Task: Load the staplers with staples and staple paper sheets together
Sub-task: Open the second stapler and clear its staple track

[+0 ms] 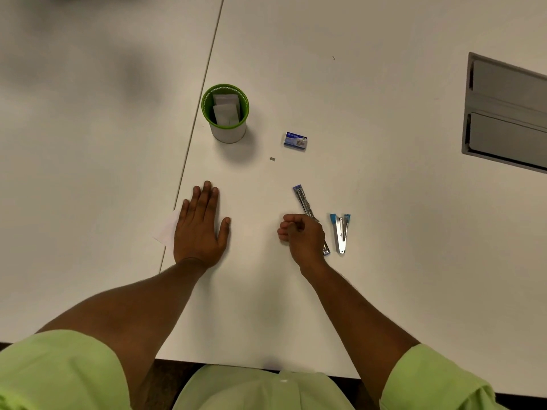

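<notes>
Head view, looking down on a white surface with a seam running diagonally up its left part

Item 1: left hand, laid flat with fingers straight and close together, thumb out to the side, palm down on a sheet of white paper; one corner of the sheet shows past the little-finger side, across the seam

Item 2: right hand, fingers curled into a loose fist; whether it grips anything cannot be told. It lies over the middle of a purple-tipped stapler, which is opened out long and slanted, its far end showing beyond the knuckles and its near end by the wrist

Item 3: second stapler, blue-tipped, metal, splayed open in a narrow V, just right of the first and apart from the right hand

Item 4: small blue staple box, farther away than the staplers

Item 5: small loose strip of staples, between the box and the cup

Item 6: green-rimmed cup, upright beside the seam, holding folded white papers

Item 7: grey recessed panel at the right edge

Item 8: light green sleeves at the bottom of the view
</notes>
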